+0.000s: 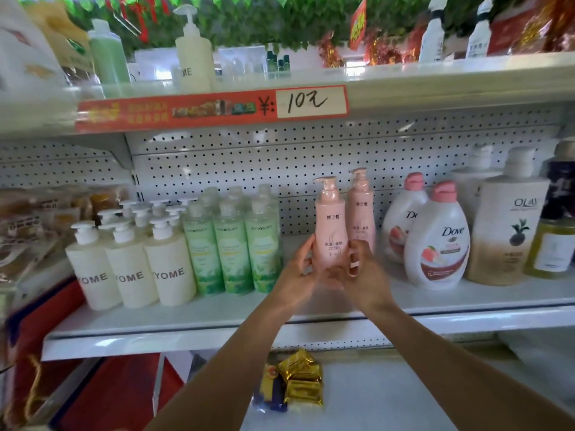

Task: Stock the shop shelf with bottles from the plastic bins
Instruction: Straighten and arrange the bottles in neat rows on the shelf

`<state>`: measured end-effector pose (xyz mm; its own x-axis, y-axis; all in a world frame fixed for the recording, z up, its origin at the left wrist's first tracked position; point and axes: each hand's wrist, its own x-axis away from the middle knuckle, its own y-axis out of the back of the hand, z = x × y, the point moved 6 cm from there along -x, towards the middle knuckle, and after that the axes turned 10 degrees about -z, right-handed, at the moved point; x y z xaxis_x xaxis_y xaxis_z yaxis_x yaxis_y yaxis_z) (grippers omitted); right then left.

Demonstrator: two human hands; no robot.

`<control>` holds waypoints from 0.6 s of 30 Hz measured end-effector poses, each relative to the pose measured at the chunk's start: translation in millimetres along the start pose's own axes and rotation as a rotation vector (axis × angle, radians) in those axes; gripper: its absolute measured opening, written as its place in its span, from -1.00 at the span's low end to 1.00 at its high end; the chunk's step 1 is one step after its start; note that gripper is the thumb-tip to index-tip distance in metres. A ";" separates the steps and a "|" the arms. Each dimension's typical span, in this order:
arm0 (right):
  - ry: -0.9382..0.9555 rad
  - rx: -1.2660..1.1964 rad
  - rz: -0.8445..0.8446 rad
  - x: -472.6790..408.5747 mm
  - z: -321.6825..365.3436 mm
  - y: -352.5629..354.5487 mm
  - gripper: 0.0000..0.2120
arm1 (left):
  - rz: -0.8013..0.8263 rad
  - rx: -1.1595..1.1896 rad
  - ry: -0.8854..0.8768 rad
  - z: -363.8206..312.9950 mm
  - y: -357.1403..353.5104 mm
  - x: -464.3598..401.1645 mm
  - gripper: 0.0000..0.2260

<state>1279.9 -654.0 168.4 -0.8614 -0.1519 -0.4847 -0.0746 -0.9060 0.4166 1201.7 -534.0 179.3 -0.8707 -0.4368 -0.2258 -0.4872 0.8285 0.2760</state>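
Both hands' grip (pixel 303 269) (pixel 362 269) curled round smooth pink pump bottle (pixel 330 225), seemingly above glossy shelf (pixel 217 318)

pump bottle (pixel 330 225): pink | YOME bottles (pixel 169 269): cream | price strip (pixel 211 108): red | back panel (pixel 311 150): white, black-dotted

a red price strip (pixel 211 108) with "10" handwritten on its white patch runs along the upper shelf edge. green plastic leaves (pixel 249 17) and red tinsel (pixel 382 51) hang above. gold foil packets (pixel 300 381) lie on the lower ledge beside a blue and yellow packet (pixel 270 387). wrapped snack packs (pixel 37 219), blurred, sit at far left.
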 end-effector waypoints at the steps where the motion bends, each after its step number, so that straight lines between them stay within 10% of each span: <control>1: 0.000 0.007 0.008 -1.4 2.5 -3.6 -0.50 | -0.013 0.011 0.003 1.4 2.3 -2.6 -0.33; 18: 0.051 0.000 -0.076 -15.1 2.9 14.3 -0.57 | -0.170 -0.194 -0.154 2.6 11.3 -6.4 -0.32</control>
<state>1290.4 -663.5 184.0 -0.8265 -0.1029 -0.5534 -0.1386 -0.9157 0.3773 1201.9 -520.9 181.5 -0.7625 -0.4929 -0.4191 -0.6417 0.6589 0.3925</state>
